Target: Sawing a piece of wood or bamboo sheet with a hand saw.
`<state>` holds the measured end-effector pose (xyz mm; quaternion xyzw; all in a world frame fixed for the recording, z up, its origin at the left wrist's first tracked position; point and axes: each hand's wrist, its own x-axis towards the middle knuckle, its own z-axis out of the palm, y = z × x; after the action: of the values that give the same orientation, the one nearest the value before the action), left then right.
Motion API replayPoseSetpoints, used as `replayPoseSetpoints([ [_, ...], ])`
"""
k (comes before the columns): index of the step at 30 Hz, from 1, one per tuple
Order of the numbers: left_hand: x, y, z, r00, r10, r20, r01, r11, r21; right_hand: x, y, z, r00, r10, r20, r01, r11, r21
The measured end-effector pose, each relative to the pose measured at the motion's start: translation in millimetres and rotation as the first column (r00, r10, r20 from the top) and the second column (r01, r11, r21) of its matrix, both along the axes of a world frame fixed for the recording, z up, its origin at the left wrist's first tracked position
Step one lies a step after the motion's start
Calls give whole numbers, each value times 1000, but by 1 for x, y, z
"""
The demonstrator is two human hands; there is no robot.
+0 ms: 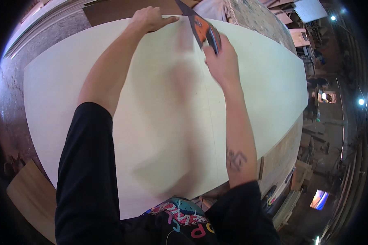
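Note:
A large pale plywood sheet (163, 122) spreads out in front of me, with a thin line running lengthwise just right of its middle. At the sheet's far edge, my left hand (150, 19) grips the wood, its thumb lying on top and its fingers bent over the edge. My right hand (224, 57) is wrapped round the orange and black handle of a handsaw (200, 29). The saw's blade points up and left, at the far edge by the line. Whether its teeth touch the wood I cannot tell.
Beyond the sheet lie a brown board (110, 12) and a worn, stained block-like surface (257, 20). Another wooden panel (32, 200) leans at the lower left. Under the sheet's right side shows a wooden board (282, 151). Stacked timber (288, 208) and lights fill the right.

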<state>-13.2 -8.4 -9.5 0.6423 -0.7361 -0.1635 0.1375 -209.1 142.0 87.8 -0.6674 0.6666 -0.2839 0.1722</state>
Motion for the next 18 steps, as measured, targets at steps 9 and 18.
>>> replayPoseSetpoints([
  [9,13,9,3,1000,-5,-26,8,994,113,-12,131,28,994,-38,99,29,995,96],
  [18,7,3,15,996,-37,-78,37,999,-4,-4,-44,5,992,35,124,-47,994,96],
])
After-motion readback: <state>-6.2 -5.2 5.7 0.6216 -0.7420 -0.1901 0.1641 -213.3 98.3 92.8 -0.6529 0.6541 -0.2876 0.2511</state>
